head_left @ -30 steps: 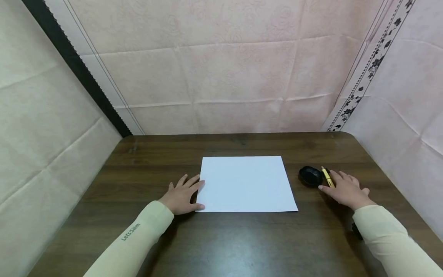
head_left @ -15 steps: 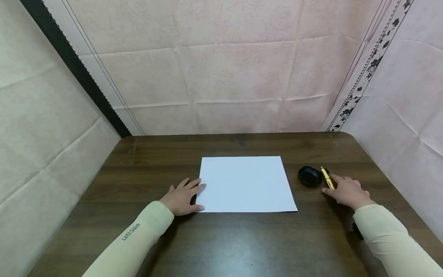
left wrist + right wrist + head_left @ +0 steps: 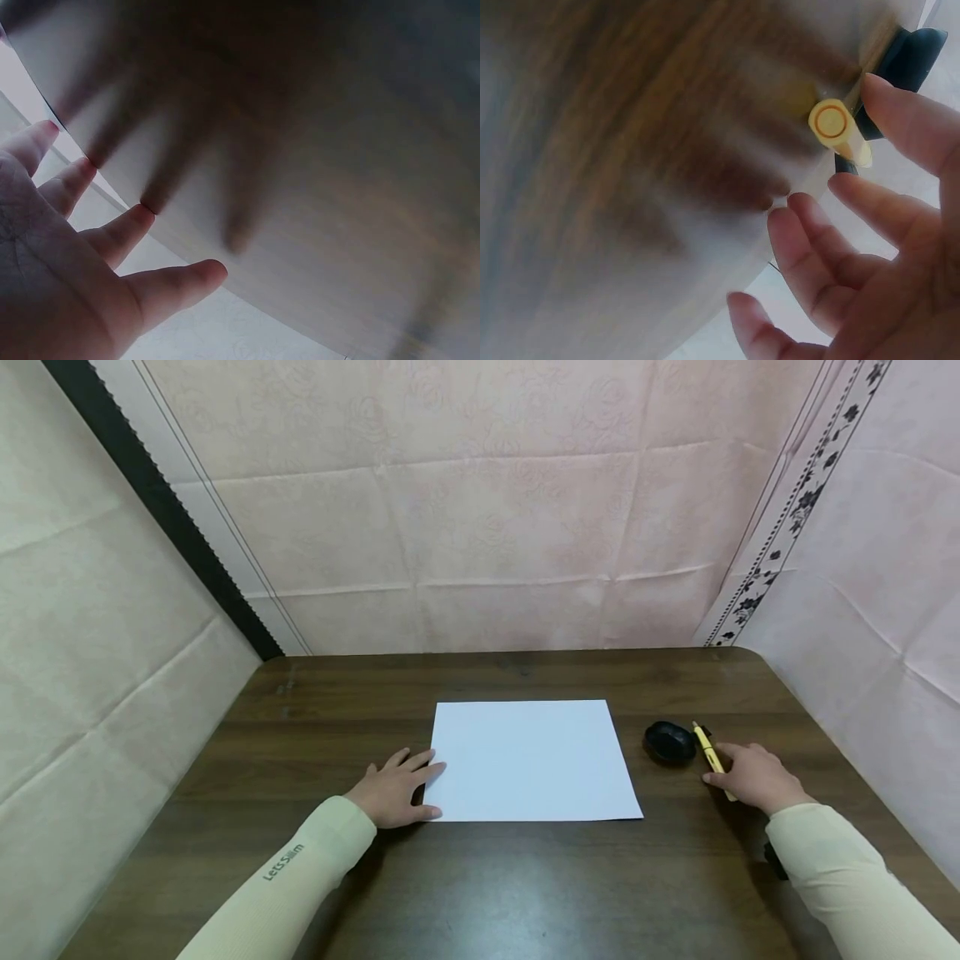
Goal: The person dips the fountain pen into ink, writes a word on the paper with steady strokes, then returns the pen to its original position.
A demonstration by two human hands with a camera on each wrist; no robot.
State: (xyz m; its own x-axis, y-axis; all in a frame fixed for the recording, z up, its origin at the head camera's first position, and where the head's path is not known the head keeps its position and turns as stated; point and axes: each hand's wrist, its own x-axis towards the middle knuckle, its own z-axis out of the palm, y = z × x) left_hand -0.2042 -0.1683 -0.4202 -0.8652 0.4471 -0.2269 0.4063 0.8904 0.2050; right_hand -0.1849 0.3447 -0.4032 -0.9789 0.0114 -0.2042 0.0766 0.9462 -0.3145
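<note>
A white sheet of paper (image 3: pixel 534 760) lies flat on the brown table. My left hand (image 3: pixel 393 793) rests at its left edge, fingers spread, with the index fingertip and thumb over the paper. On the right, a slim yellow pen (image 3: pixel 707 747) with a black clip lies slanted beside a rounded, glossy black object (image 3: pixel 670 742). My right hand (image 3: pixel 761 778) is at the pen's near end. In the right wrist view the thumb and index finger stand on either side of the pen's round yellow end (image 3: pixel 831 120), with gaps showing, and the other fingers are loosely bent.
The wood-grain table (image 3: pixel 480 893) reaches back to a pale patterned cloth (image 3: pixel 495 527) hung behind it. More cloth hangs at both sides, with a black band (image 3: pixel 161 502) on the left and a floral border (image 3: pixel 780 543) on the right.
My right hand has drawn slightly back along the pen, and its fingers have come closer around the pen's near end. The left hand and the paper have stayed in place.
</note>
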